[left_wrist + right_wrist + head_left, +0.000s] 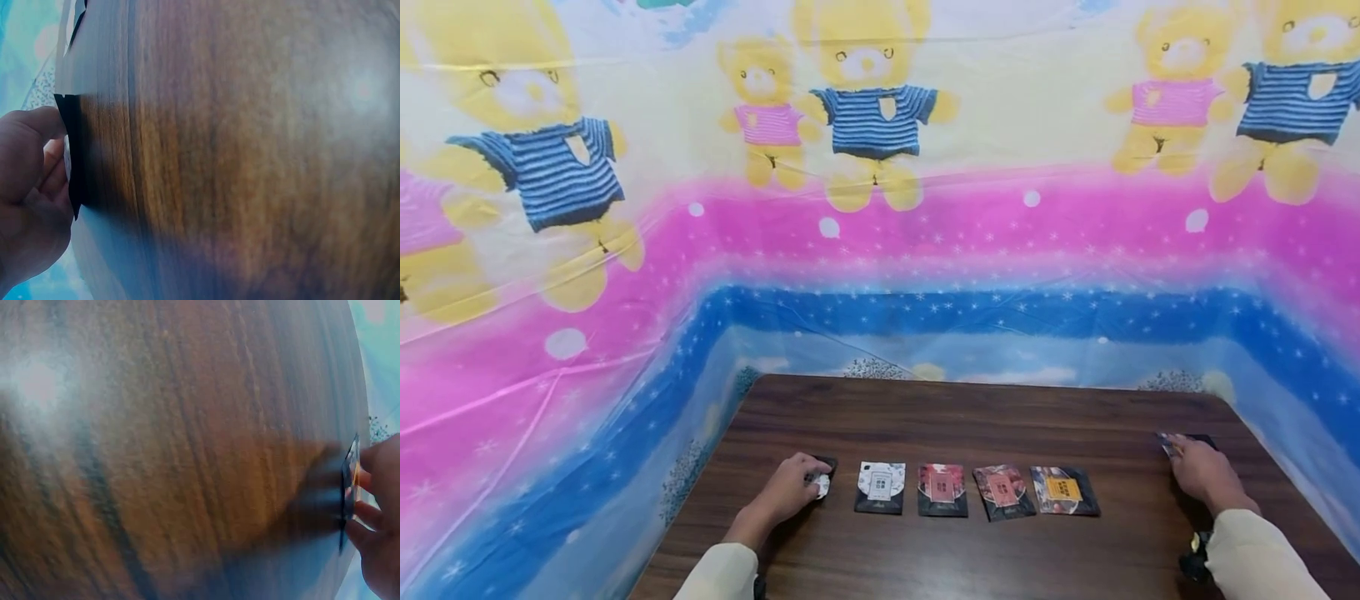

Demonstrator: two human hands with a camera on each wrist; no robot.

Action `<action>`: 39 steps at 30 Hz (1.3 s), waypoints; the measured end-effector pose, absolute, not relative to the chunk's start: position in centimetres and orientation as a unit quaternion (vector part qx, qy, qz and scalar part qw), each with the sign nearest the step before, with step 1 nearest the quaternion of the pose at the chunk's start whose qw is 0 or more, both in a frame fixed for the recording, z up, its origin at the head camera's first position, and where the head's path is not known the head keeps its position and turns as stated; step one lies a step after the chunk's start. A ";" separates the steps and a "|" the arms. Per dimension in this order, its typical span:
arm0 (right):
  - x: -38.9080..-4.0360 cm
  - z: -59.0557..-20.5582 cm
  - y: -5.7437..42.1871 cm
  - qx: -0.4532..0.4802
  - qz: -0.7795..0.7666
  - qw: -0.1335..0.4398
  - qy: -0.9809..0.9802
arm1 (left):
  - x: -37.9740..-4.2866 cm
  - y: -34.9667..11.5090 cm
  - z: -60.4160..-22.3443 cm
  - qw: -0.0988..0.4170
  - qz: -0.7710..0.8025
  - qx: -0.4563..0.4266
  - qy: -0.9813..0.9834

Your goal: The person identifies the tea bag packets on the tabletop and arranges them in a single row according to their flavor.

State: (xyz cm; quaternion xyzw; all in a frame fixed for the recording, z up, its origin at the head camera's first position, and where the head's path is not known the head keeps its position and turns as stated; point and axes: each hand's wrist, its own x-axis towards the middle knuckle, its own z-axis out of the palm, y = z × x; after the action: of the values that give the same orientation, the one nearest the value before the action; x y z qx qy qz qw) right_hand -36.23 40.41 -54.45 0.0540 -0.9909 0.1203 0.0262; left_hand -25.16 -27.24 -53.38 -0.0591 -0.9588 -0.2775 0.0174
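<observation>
At the left of the row, my left hand (792, 486) pinches a black-and-white flat sachet (822, 487) close over the table. In the left wrist view the same sachet (72, 156) shows as a dark thin edge, with the thumb at its upper end and fingers behind it. Far to the right, my right hand (1208, 473) holds another sachet (1168, 445), dark with a colourful front, mostly covered by the fingers. The right wrist view shows this sachet (351, 481) edge-on beside the fingertips (369, 515).
Between the hands lie a white-and-black sachet (881, 487), a red-and-black sachet (943, 490), a slightly turned red sachet (1002, 492) and an orange-labelled sachet (1064, 490) lying sideways. The brown wooden table (955, 558) meets a bear-printed cloth (887, 250) behind.
</observation>
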 end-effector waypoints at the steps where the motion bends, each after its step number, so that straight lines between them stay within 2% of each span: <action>1: -36.2 -54.6 40.4 0.060 0.113 0.020 -0.992 | -25.1 -27.2 -53.3 0.019 -0.278 -0.059 -0.958; 10: -36.1 -54.7 40.4 0.065 0.093 0.031 -0.993 | -25.3 -27.1 -53.1 0.010 -0.279 -0.049 -0.959; 18: -35.4 -55.7 40.6 0.027 0.106 0.004 -0.994 | -25.1 -27.0 -53.5 0.003 -0.287 -0.050 -0.957; 39: -35.4 -55.2 40.3 0.024 0.122 0.040 -0.991 | -25.1 -27.1 -53.5 0.010 -0.274 -0.040 -0.961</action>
State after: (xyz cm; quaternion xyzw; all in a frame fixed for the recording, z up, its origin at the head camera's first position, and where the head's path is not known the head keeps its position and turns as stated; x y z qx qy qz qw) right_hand -35.37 40.29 -55.20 0.0244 -0.9915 0.1217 0.0396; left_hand -25.10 -27.07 -53.51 -0.0397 -0.9608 -0.2744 0.0096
